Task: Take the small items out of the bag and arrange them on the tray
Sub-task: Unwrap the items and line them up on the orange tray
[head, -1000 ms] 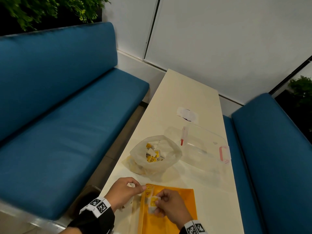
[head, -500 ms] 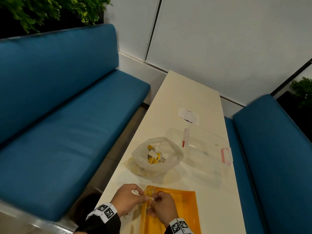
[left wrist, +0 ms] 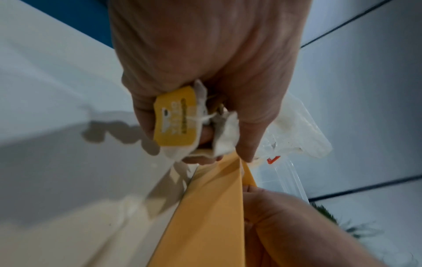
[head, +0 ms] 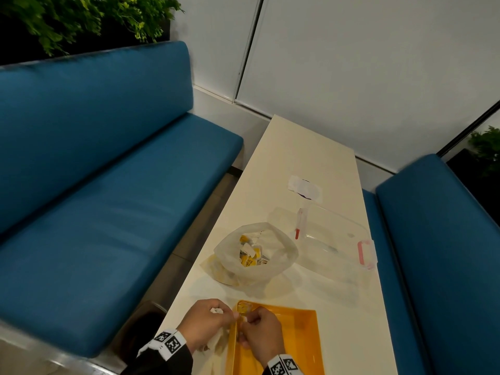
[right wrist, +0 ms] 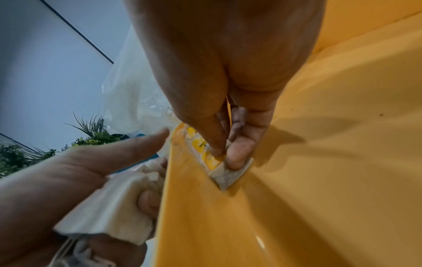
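Note:
An orange tray (head: 292, 342) lies at the table's near edge. My right hand (head: 257, 328) is inside its far left corner. There its thumb and a finger pinch a tea bag (right wrist: 228, 175) with a yellow tag against the tray's left wall (right wrist: 182, 198). Just outside that wall, my left hand (head: 211, 323) grips a bunch of tea bags (left wrist: 223, 137), one yellow tag (left wrist: 175, 117) facing out. The open clear bag (head: 254, 253), beyond the tray, holds several more yellow-tagged tea bags (head: 250, 257).
A clear plastic box (head: 335, 236) with pink clips stands right of the bag, and a white paper (head: 304, 186) lies farther back. Blue benches (head: 108, 212) flank the narrow white table (head: 297, 147). The table's left edge is close to my left hand.
My hands have come together at the tray's far left corner. The right hand has brought its tea bag down against the left wall. The left still holds its bunch.

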Available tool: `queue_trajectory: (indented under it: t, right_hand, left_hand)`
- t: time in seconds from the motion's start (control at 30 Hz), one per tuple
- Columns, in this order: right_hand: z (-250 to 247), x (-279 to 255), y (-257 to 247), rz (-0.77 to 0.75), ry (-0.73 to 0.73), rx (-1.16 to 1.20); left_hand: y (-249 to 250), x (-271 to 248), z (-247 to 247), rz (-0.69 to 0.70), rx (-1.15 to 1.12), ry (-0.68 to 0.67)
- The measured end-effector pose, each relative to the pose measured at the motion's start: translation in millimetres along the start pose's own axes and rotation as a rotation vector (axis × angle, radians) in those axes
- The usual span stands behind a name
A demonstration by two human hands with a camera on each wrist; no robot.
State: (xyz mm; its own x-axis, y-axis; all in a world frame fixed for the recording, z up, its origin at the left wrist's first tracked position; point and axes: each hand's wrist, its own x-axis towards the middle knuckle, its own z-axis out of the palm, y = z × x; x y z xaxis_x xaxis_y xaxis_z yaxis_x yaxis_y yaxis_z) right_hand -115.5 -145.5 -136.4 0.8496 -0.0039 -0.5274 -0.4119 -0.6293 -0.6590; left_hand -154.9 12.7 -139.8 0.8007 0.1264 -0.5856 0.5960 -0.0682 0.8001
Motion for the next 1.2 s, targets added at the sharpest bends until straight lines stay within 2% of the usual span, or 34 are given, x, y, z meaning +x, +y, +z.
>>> queue_trajectory:
  t: [0.1, 0.17, 0.27, 0.4, 0.47, 0.63, 0.87, 1.0, 1.2]
  right_hand:
    - [-3.8, -2.8, -2.0, 0.021, 0.028, 0.036]
    - [-7.4, -5.7, -2.6, -0.044, 0.068, -0.027]
    - [-13.1, -15.7, -8.3, -0.245, 0.069, -0.069]
    - [-17.8, -41.0, -33.5, -0.499, -0.071, -0.067]
    - [-17.4, -50.1, -44.0, -0.575, -0.116, -0.043]
    - [-13.6, -55.1, -49.7, -0.62, -0.179, -0.066]
    - [-7.2, -50.3, -47.1, -0.692, -0.101, -0.104]
    - [-11.9, -51.6, -49.5, -0.724, -0.058, -0.09]
    - [-33.0, -57.0, -69.6, -0.692, -0.128, 0.177]
  left_hand:
    - [7.6, -4.6, -12.4, -0.205, -0.336, -0.08]
    - [9.7, -4.6, -21.0, -0.324, -0.582, -0.119]
    - [11.3, -0.1, -27.4, -0.35, -0.803, -0.127]
    - [21.4, 2.0, -27.1, -0.302, -0.944, -0.104]
    - [26.6, 2.6, -26.1, -0.288, -0.994, -0.1]
    - [33.5, 1.6, -22.9, -0.269, -1.057, -0.096]
    - [40.4, -5.0, -16.6, -0.212, -1.045, -0.088]
    - [37.5, -6.0, -18.2, -0.192, -1.021, -0.142]
    - [31.7, -8.2, -19.2, -0.144, -1.037, -0.101]
